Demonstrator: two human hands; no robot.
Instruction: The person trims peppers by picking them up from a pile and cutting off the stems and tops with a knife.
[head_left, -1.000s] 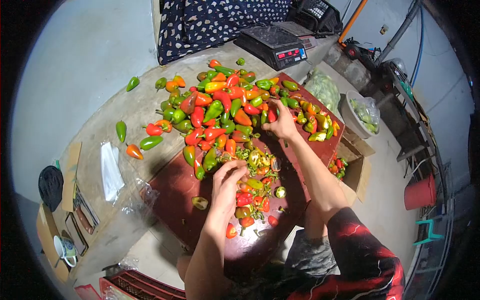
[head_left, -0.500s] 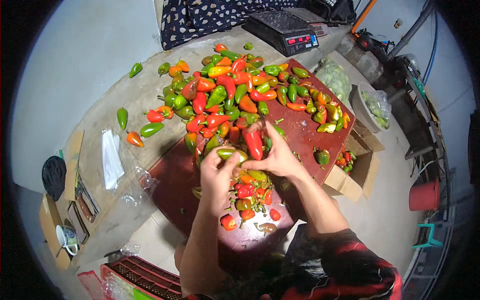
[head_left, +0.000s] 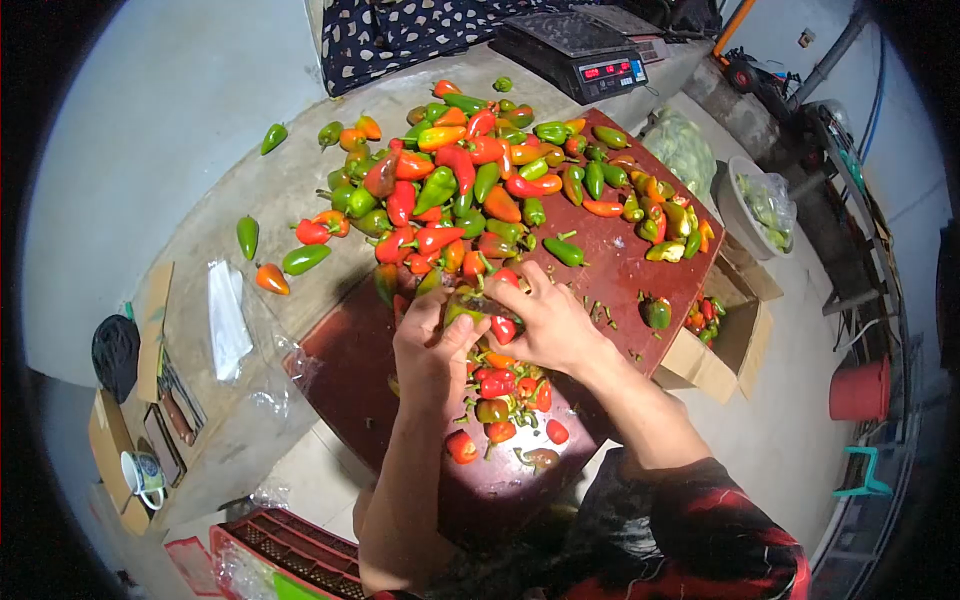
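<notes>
My left hand (head_left: 428,335) is closed around a green pepper (head_left: 464,306), its thumb along the near side. My right hand (head_left: 548,322) is pressed up against the same pepper from the right, fingers curled over it. A red pepper (head_left: 503,329) shows between the palm and fingers of my right hand. Something dark lies at the green pepper's top, too blurred to name. Just beyond both hands is a large pile of red, orange and green peppers (head_left: 437,190). Below them, cut pepper pieces and stems (head_left: 495,383) lie on the dark red table (head_left: 345,350).
A digital scale (head_left: 603,72) stands on the concrete ledge at the back. Split peppers (head_left: 665,222) are heaped at the table's right side. A cardboard box (head_left: 745,340) holding peppers sits beside it. White plastic bags (head_left: 228,320) and a mug (head_left: 143,477) are on the left.
My hands have come together at the green pepper, and my right fingers now curl over it. The red pepper has sunk lower into my right hand. The view has shifted slightly.
</notes>
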